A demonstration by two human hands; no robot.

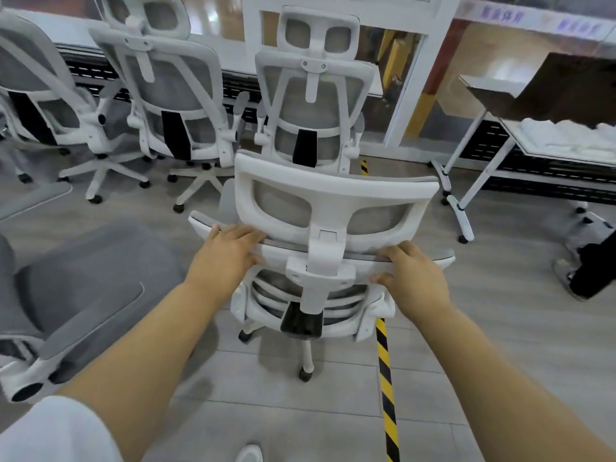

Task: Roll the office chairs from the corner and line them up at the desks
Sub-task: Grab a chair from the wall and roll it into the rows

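Centre of view, near chair [333, 201]: white frame, grey mesh, back and headrest toward camera, castors on grey floor [300, 411].
Left hand [226, 258]: on near chair's top back rim, left of headrest post; fingers curled over rim, thumb below, gripping.
Right hand [413, 278]: same rim, right of post; fingers hooked over, thumb under, gripping.
Row chair [313, 105]: straight beyond near chair, same model, back to camera; gap unclear.
Second row chair [173, 95]: beyond-left of near chair.
Third row chair [33, 78]: far left of near chair, partly cut off.
Loose chair [83, 288]: left of near chair, only seat and armrest seen.
Striped tape [386, 378]: yellow-black, on floor under near chair's right side.
Folding table [566, 91]: right of near chair, well apart, top tilted up.
Shoe [250, 455]: white, behind near chair, at bottom edge.
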